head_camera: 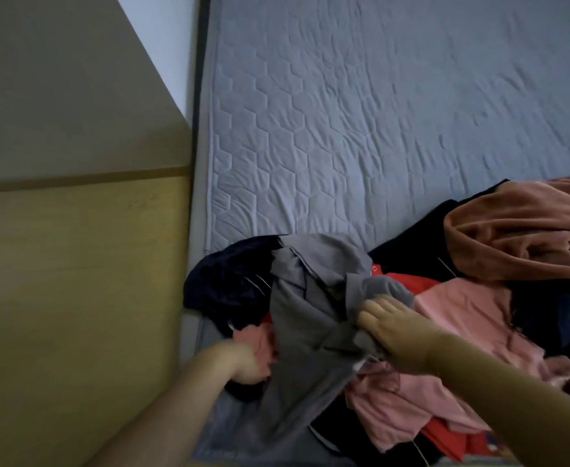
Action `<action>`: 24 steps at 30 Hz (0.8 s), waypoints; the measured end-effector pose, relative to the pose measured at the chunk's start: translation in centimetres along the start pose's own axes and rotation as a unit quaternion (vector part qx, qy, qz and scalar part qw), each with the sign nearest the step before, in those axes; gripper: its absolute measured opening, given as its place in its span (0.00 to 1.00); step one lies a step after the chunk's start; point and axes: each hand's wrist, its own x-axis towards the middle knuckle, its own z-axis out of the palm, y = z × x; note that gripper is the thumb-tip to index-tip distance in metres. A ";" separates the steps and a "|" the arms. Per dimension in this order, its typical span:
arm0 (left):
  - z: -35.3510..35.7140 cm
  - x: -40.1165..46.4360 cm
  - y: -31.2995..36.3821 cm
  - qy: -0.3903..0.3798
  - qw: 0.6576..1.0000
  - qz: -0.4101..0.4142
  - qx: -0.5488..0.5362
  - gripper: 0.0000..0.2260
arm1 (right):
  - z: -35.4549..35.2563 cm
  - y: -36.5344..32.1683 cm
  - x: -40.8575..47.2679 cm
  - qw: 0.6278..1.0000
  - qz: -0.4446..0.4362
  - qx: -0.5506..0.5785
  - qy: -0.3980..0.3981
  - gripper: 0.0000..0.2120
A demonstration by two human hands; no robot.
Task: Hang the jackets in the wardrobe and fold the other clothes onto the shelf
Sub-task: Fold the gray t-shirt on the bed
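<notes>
Right hand (391, 332): grasps the grey garment (310, 318).
Left hand (243, 364): fingers buried in the clothes pile (451, 332), apparently gripping.

1. A crumpled grey cotton garment (310, 298) lay on top of the heap at the near edge of the bed, running from a bunched far end down to a flatter near end.
2. A dark navy garment with thin pale piping (229, 281) lay rumpled at the heap's left, partly under the grey one.
3. A wrinkled light pink garment (458, 311) spread across the right of the heap, with more pink folds near (394, 406) and a small pink patch left of the grey cloth.
4. A bright red garment (401, 281) showed between grey and pink.
5. A rust-brown fleecy garment (519, 230) lay bunched at the far right, on black fabric (411, 244).
</notes>
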 end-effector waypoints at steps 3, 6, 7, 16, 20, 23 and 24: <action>-4.1 1.9 2.3 0.250 0.948 0.015 -0.197 0.19 | 0.4 2.8 -2.7 0.937 0.263 0.212 -0.086 0.08; -7.8 5.3 6.1 0.295 0.904 0.050 -0.305 0.33 | 1.7 4.8 -3.2 0.827 0.409 0.368 -0.118 0.08; -8.7 6.5 7.2 0.291 0.918 0.050 -0.263 0.36 | 1.9 5.2 -3.1 0.796 0.429 0.403 -0.139 0.13; -11.1 6.5 10.7 0.387 0.827 0.245 -0.325 0.12 | 1.3 4.1 -0.4 0.863 0.436 0.116 -0.229 0.67; -13.7 1.9 9.3 0.370 0.830 0.231 -0.349 0.15 | 2.3 1.9 0.9 0.911 0.404 0.058 -0.052 0.28; -18.1 -0.8 7.7 0.480 0.828 0.144 -0.251 0.17 | -0.6 3.8 1.1 0.865 0.471 0.166 0.057 0.11; -19.8 -1.8 7.0 0.512 0.810 0.123 -0.260 0.17 | -2.4 4.9 1.2 0.838 0.497 0.208 0.086 0.10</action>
